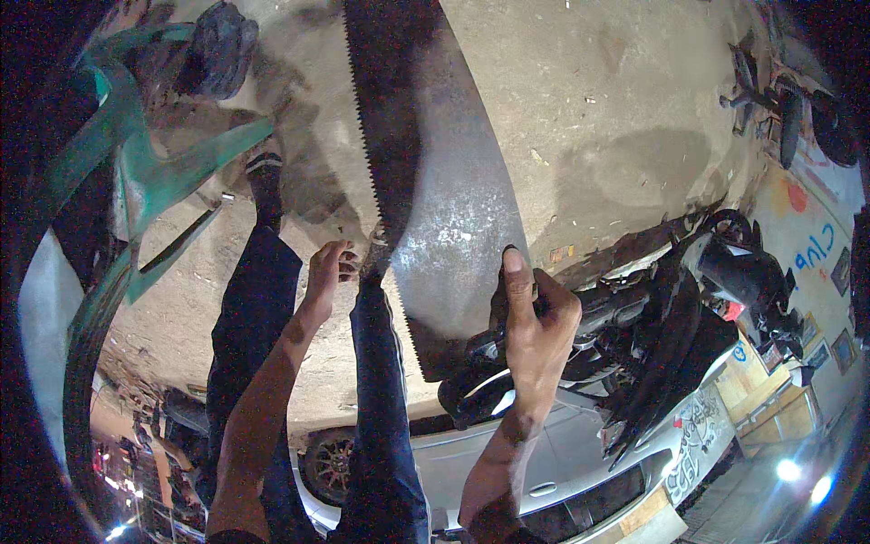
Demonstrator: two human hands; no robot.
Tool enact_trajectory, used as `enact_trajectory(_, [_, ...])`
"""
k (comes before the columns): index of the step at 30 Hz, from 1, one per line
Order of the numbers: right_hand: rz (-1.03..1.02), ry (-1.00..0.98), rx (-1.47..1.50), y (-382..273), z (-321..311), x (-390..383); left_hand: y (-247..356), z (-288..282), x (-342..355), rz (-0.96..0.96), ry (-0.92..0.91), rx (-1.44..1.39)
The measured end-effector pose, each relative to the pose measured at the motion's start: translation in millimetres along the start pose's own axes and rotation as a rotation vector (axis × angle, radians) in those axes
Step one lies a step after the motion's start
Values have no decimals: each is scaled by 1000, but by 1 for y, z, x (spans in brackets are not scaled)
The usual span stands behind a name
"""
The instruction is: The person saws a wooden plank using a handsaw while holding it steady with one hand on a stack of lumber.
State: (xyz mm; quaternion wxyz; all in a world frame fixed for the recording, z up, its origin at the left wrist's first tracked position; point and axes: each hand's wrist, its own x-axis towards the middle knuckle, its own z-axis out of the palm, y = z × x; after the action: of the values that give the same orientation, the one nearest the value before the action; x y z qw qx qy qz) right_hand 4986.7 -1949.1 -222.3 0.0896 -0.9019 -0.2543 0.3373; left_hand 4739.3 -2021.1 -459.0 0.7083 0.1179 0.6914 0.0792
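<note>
A long, wide metal saw blade point(458, 181) runs down the middle of my view, its toothed edge on the left and its face dark with a mottled, lighter patch. My right hand point(535, 344) is closed on the blade's right edge near the lower end, thumb lying along it. My left hand point(322, 281) is a short way left of the teeth, fingers loosely curled and apart, holding nothing that I can see. My legs point(245, 308) in dark trousers stretch over the pale, dusty ground point(598, 91), one dark shoe beside the blade.
Green curved panels point(136, 154) and a dark crumpled bundle point(217, 59) are at left. A black motorcycle point(689, 308) stands at right before a silver car point(562, 490). A painted wall point(807, 199) with frames and another two-wheeler point(788, 118) line the right side.
</note>
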Motion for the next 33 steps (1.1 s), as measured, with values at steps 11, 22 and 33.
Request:
enact_trajectory(11, [2, -56, -179, 17, -43, -64, -61, -74, -7, 413, 158, 318])
enact_trajectory(22, [-451, -69, -853, 77, -248, -203, -8, -141, -326, 808, 426, 221])
enact_trajectory(33, [-1086, -351, -1191, -30, -132, -284, -294, -265, -547, 218, 1220, -419])
